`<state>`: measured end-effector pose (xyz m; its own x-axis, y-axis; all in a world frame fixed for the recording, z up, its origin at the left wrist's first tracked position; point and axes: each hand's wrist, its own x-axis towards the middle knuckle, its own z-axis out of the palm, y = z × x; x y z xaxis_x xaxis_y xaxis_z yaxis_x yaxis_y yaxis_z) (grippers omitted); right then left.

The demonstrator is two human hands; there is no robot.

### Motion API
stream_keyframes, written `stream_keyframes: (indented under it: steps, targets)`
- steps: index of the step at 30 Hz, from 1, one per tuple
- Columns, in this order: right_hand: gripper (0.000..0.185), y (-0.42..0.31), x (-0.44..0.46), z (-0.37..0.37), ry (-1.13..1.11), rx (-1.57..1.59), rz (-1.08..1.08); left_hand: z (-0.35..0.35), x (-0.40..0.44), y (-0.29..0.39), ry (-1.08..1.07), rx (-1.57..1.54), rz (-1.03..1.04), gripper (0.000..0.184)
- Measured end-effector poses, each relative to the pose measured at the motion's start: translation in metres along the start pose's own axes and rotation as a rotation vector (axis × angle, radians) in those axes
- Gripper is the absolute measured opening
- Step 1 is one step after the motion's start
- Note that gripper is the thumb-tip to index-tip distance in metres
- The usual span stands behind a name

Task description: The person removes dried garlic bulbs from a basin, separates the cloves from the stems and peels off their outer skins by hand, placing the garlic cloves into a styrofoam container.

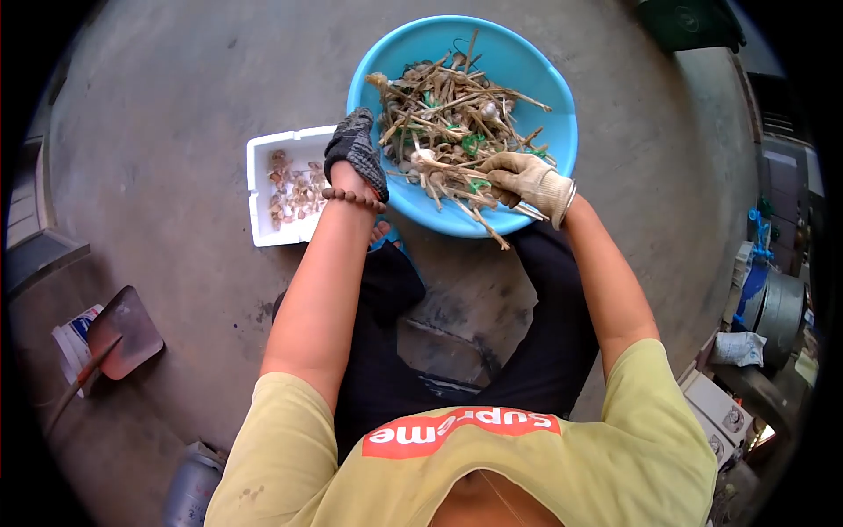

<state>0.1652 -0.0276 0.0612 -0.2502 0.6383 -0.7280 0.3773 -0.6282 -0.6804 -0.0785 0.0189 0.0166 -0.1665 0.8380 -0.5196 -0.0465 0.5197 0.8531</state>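
Note:
A light-blue basin (549,132) holds a heap of dried garlic bulbs and stalks (452,114), with green ties among them. My left hand (354,149), in a dark grey knit glove, is at the basin's left rim; its fingers are bunched and partly hidden, so their grip cannot be made out. My right hand (531,183), in a cream glove, has its fingers curled round garlic stalks at the basin's lower right. Some stalks stick out over the near rim. To the left, a white foam box (256,198) contains loose garlic cloves (294,189).
Grey concrete floor (202,176) surrounds the basin. At the lower left are a shovel (127,334) and a white bucket (72,342). A metal cylinder (193,483) stands near the bottom. Pots and other items line the right side, and a dark bin (689,25) is at the upper right.

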Motion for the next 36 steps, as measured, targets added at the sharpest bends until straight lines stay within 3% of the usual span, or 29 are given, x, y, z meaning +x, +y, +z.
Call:
stream_keyframes:
  steps: [1,3,4,6,8,10,11,12,14,15,16,18,19,20,21,22,23,25,26,27,28,30,31,32,33,34,36]
  targets:
    - [0.022,-0.007,-0.012,-0.004,0.005,0.064,-0.047,0.006,0.007,-0.021,-0.038,-0.156,-0.103,0.031]
    - [0.024,-0.02,-0.034,-0.01,0.005,0.122,-0.124,0.026,-0.028,0.018,-0.148,-0.493,-0.359,0.034]
    - [0.024,-0.018,-0.039,-0.012,0.012,0.128,-0.131,0.027,-0.027,0.002,-0.352,-0.178,-0.135,0.04]
    - [0.025,-0.012,-0.047,-0.016,-0.003,0.343,-0.22,0.043,-0.029,0.006,-0.474,-0.844,-0.45,0.038]
    - [0.038,-0.008,-0.053,-0.021,-0.073,0.617,-0.351,0.05,-0.029,0.012,-0.461,-0.865,-0.432,0.034]
    - [0.053,-0.014,-0.057,-0.018,-0.099,0.966,-0.489,0.051,-0.025,0.007,-0.31,-0.721,-0.477,0.034]
    - [0.064,-0.013,-0.054,-0.022,-0.226,1.134,-0.575,0.049,-0.012,-0.013,-0.399,-0.792,-0.488,0.036]
    - [0.064,-0.011,-0.047,-0.019,-0.229,1.142,-0.565,0.051,-0.009,-0.017,-0.389,-0.789,-0.495,0.036]
    - [0.07,-0.009,-0.027,-0.007,0.03,0.987,-0.626,0.058,-0.007,-0.024,-0.337,-0.914,-0.581,0.039]
    - [0.067,-0.007,-0.016,-0.005,-0.005,0.777,-0.581,0.06,-0.013,-0.019,-0.297,-0.856,-0.61,0.04]
    - [0.063,0.001,0.004,0.004,-0.015,0.704,-0.537,0.052,0.006,-0.048,-0.518,-0.899,-0.635,0.037]
    - [0.047,0.0,0.018,0.03,0.079,0.825,-0.414,0.071,-0.032,-0.014,-0.257,-0.684,-0.647,0.028]
    - [0.043,0.001,0.028,0.04,0.098,0.886,-0.438,0.066,-0.052,-0.023,-0.502,-0.211,0.136,0.022]
    - [0.038,0.004,0.037,0.048,0.118,0.952,-0.459,0.064,-0.053,-0.014,-0.542,0.397,0.298,0.028]
    - [0.034,0.004,0.039,0.05,0.131,0.943,-0.385,0.067,-0.04,-0.038,-0.54,0.468,0.331,0.031]
    - [0.033,0.003,0.038,0.047,0.136,0.732,-0.39,0.069,-0.028,-0.062,-0.536,0.539,0.363,0.034]
    - [0.033,0.004,0.04,0.047,0.18,0.614,-0.371,0.068,-0.063,0.003,-0.526,0.699,0.346,0.036]
    - [0.032,0.007,0.04,0.045,0.229,0.499,-0.345,0.074,-0.058,-0.006,-0.532,0.698,0.31,0.035]
    - [0.031,0.007,0.038,0.043,0.345,0.295,-0.431,0.079,-0.053,-0.016,-0.531,0.694,0.28,0.035]
    - [0.03,0.007,0.036,0.041,0.455,0.085,-0.513,0.085,-0.034,-0.064,-0.483,0.132,0.027,0.034]
    - [0.03,0.004,0.03,0.039,0.457,0.088,-0.51,0.085,-0.039,-0.054,-0.485,0.134,0.024,0.034]
    - [0.028,-0.006,0.017,0.035,0.509,0.021,-0.498,0.083,-0.053,-0.022,-0.552,0.665,0.485,0.035]
    - [0.026,0.006,0.026,0.033,0.614,-0.228,-0.777,0.086,-0.047,-0.04,-0.556,0.666,0.48,0.035]
    - [0.026,0.005,0.024,0.033,0.615,-0.226,-0.773,0.091,-0.034,-0.07,-0.548,0.449,0.311,0.036]
    - [0.025,0.002,0.022,0.035,0.604,-0.213,-0.616,0.094,-0.035,-0.068,-0.534,0.233,0.141,0.036]
    - [0.024,0.001,0.02,0.036,0.591,-0.198,-0.461,0.092,-0.039,-0.066,-0.536,0.237,0.14,0.036]
    - [0.022,0.008,0.029,0.035,0.647,-0.36,-0.538,0.088,-0.071,-0.002,-0.496,0.891,0.449,0.037]
